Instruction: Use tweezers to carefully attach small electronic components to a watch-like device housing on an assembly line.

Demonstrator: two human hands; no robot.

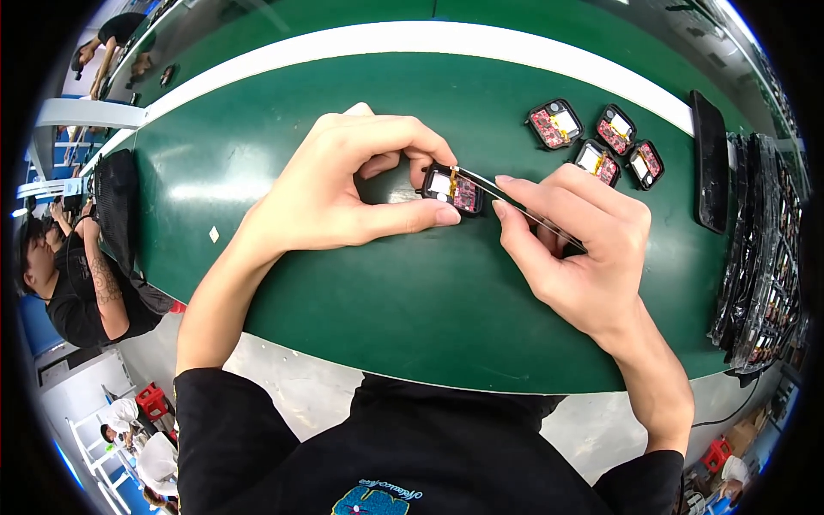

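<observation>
Between the thumb and fingers of my left hand (pixel 343 176) is a small black electronic device housing (pixel 464 196). It is open-faced, with a red circuit board, a white block and a yellow strip inside. My right hand (pixel 584 240) is closed on thin metal tweezers (pixel 485 185), whose tips reach the top edge of the housing, by the yellow strip. Whether the tips grip anything is too small to tell. To the right lie several similar housings with red boards, among them one housing (pixel 555 124) at the left of the group and another (pixel 645 164) at its right.
A long black tray (pixel 709 163) lies at the right, beside a stack of clear plastic trays (pixel 760 257) holding dark parts. A white strip (pixel 429 39) crosses the green table (pixel 412 300). A small white scrap (pixel 214 233) lies left. A person (pixel 86 283) sits at the left end.
</observation>
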